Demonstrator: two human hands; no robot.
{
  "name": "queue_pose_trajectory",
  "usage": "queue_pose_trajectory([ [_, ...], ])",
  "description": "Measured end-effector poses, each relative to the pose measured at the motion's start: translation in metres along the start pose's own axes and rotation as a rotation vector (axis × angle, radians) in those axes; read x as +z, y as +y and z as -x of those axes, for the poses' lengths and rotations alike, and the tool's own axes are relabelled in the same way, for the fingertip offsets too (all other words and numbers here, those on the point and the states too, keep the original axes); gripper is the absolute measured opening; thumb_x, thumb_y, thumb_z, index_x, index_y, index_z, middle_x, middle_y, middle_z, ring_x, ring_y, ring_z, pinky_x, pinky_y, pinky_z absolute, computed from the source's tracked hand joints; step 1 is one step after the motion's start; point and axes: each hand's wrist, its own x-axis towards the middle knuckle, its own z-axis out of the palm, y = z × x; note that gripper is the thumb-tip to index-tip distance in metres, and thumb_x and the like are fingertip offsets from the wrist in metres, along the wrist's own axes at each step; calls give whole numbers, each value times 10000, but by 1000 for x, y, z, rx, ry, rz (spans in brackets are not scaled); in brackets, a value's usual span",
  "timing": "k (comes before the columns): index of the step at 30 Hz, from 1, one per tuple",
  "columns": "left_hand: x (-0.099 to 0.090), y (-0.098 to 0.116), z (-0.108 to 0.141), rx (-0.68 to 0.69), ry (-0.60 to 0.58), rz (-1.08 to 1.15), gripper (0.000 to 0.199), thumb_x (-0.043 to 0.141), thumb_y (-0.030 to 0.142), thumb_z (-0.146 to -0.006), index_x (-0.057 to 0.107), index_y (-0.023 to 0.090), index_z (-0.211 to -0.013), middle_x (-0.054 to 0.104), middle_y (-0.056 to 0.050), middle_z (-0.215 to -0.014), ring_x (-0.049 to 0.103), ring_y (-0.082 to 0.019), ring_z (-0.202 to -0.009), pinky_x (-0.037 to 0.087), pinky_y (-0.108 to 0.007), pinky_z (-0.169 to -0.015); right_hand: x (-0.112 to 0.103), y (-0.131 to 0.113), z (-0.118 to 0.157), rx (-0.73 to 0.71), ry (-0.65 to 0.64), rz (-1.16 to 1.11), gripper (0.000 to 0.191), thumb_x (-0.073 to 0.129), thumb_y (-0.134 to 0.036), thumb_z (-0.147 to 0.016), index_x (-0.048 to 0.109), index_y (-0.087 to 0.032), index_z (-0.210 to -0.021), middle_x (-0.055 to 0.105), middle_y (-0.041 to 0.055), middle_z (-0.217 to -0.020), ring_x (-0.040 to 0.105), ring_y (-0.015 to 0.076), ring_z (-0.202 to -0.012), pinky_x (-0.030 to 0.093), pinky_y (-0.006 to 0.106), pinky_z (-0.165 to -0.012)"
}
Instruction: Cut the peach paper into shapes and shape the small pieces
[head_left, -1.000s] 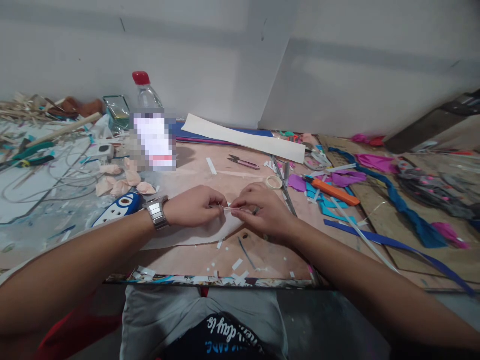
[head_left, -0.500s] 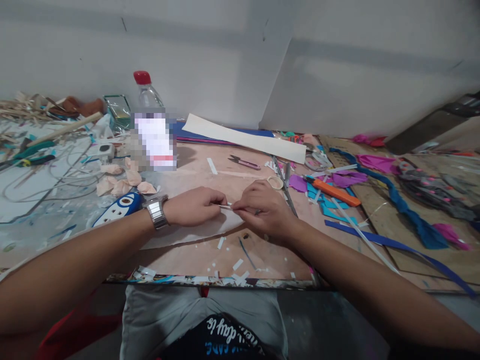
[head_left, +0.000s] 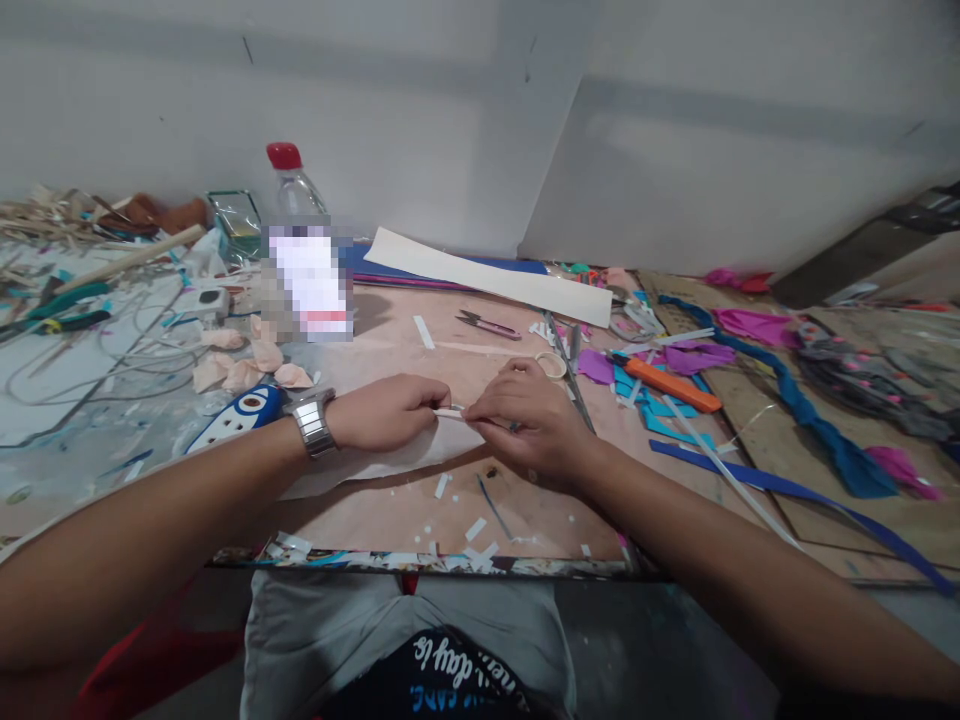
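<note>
Between my two hands a white paper strip (head_left: 390,466) hangs down toward the table, its upper edge pinched and partly hidden by my fingers. My left hand (head_left: 390,412), with a metal watch on its wrist, is closed on this edge. From the other side my right hand (head_left: 531,415) pinches the same edge at its end, thumb against fingers. A ring of tape (head_left: 552,366) lies just beyond my right hand. Small white paper scraps (head_left: 475,528) are scattered in front of both hands.
A bottle with a red cap (head_left: 285,156) stands at the back left, near a blue-and-white power strip (head_left: 238,416). Thread snips (head_left: 489,325) lie ahead. An orange utility knife (head_left: 670,383) and a blue ribbon (head_left: 810,500) are on the right. A cream strip (head_left: 495,280) lies at the back.
Both hands hold nearly the same place. The pinched edge between them appears slightly wider, and my right fingers have shifted a little.
</note>
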Motion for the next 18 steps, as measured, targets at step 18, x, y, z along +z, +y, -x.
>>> queue_pose_trajectory([
  [18, 6, 12, 3, 2, -7, -185, 192, 383, 182, -908, 573, 178, -934, 640, -47, -855, 564, -198, -790, 367, -330, -735, -2, 3, 1, -66, -2, 73, 114, 646, -188, -945, 742, -246, -966, 783, 7, -883, 697, 158, -810, 406, 441, -946],
])
